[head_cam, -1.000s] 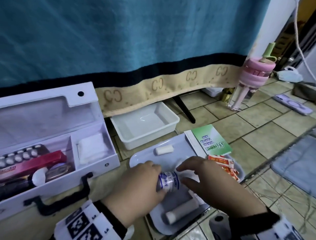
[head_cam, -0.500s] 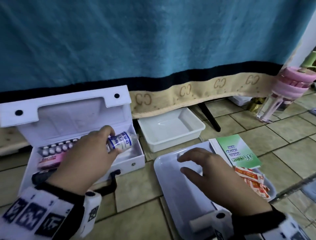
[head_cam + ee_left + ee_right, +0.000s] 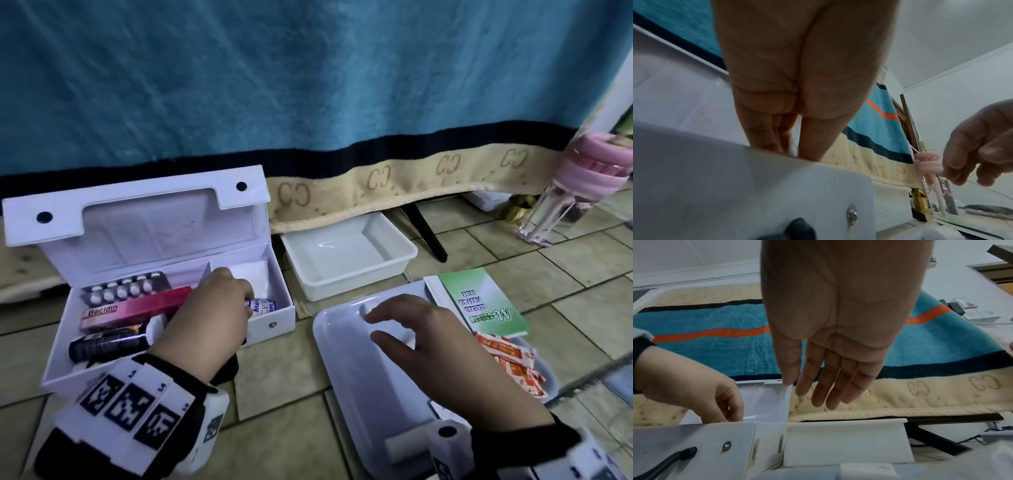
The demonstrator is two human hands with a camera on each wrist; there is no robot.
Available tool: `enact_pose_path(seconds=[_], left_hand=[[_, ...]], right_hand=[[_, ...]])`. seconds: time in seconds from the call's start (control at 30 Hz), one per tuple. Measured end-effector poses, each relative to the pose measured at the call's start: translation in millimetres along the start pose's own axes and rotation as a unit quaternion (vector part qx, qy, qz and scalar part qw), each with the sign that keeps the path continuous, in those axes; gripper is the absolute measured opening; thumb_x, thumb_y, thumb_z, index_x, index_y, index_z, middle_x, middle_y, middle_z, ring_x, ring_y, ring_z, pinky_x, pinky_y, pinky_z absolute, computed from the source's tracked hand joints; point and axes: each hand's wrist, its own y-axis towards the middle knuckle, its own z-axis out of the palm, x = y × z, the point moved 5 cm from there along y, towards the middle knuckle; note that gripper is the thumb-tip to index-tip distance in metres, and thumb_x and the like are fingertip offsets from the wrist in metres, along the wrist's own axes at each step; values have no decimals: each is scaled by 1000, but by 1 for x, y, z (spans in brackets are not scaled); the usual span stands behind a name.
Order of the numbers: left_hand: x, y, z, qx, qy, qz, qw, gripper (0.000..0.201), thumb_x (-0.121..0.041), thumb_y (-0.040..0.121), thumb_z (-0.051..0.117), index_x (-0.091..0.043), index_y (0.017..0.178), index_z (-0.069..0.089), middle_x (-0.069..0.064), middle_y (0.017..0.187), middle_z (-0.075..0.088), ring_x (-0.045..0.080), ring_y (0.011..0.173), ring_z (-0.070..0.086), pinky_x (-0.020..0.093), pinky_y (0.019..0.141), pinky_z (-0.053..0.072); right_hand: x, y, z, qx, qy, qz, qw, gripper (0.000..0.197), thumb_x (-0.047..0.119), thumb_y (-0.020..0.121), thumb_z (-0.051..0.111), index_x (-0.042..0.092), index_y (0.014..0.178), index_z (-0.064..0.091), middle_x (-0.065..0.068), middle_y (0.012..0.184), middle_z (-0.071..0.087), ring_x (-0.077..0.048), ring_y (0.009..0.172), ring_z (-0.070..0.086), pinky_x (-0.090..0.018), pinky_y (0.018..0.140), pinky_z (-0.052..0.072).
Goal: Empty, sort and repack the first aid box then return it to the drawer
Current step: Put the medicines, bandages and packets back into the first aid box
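L hand pinching tape roll in box | R hand spread, over tray

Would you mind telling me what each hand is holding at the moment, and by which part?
The left hand holds the small white bottle by one end, inside the first aid box. The right hand holds nothing, fingers spread over the tray.
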Motion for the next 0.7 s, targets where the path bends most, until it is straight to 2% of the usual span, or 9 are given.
enact_pose_path(seconds=[0.1, 0.2, 0.3, 0.4, 0.47, 0.53, 0.63, 0.7], left_hand=[[1, 4, 0, 22, 28, -10, 999, 19, -16, 90, 55, -14, 104, 69, 4, 104, 62, 19, 95, 60, 24, 80, 40], [2, 8, 6, 75, 88, -19, 993, 21, -13, 88, 54, -14, 99, 72, 3, 100, 70, 17, 94, 63, 20, 77, 42], [-1, 10, 4, 85, 163, -23, 983, 23, -11, 84, 55, -20, 100, 69, 0, 98, 67, 20, 100, 58, 28, 84, 48], [-1, 15, -1, 48, 131, -27, 990, 24, -13, 85, 57, -20, 107, 64, 2, 107, 61, 24, 105, 53, 34, 87, 48], [-3, 18, -2, 16, 68, -21, 997, 33, -12, 85, 59, -19, 117, 56, 4, 117, 52, 25, 110, 49, 35, 89, 46], [-7, 20, -2, 4, -12, -11, 1000, 34, -19, 90, 56, -19, 123, 53, 3, 127, 47, 24, 117, 46, 35, 95, 41], [-10, 23, 10, 57, -52, -4, 997, 34, -32, 95, 46, -21, 127, 51, 2, 135, 45, 22, 124, 44, 36, 101, 35], [-7, 24, 19, 96, -31, -4, 995, 32, -33, 97, 40, -20, 123, 54, 4, 130, 51, 24, 118, 48, 36, 98, 40]], right_hand=[[-2, -2, 2, 2, 4, -2, 1000, 19, 30, 87, 61, 35, 105, 65, 21, 115, 60, 2, 88, 60, -6, 80, 39], [-2, -4, 3, 3, -1, -4, 1000, 20, 29, 87, 61, 34, 106, 65, 20, 114, 60, 14, 75, 53, 0, 73, 34], [-1, -6, 2, 6, -3, -1, 1000, 20, 31, 87, 61, 35, 107, 64, 22, 115, 58, 9, 66, 53, -2, 69, 35], [-2, -9, 0, 8, -8, 0, 1000, 19, 32, 88, 60, 37, 106, 63, 22, 113, 57, 8, 66, 53, -2, 66, 36], [-4, -10, -2, 5, -9, 5, 1000, 18, 32, 88, 60, 38, 105, 63, 22, 111, 57, 8, 67, 53, -3, 63, 36], [-6, -11, -4, 4, -11, 9, 1000, 18, 32, 88, 60, 38, 104, 63, 23, 110, 57, 11, 69, 53, -3, 62, 36], [-9, -13, -6, 13, -20, 7, 1000, 19, 31, 86, 63, 37, 104, 64, 23, 107, 57, 12, 70, 52, -2, 67, 36], [-14, -14, -5, 41, -42, 5, 998, 19, 31, 81, 68, 37, 98, 66, 20, 100, 59, 11, 76, 52, -2, 69, 37]])
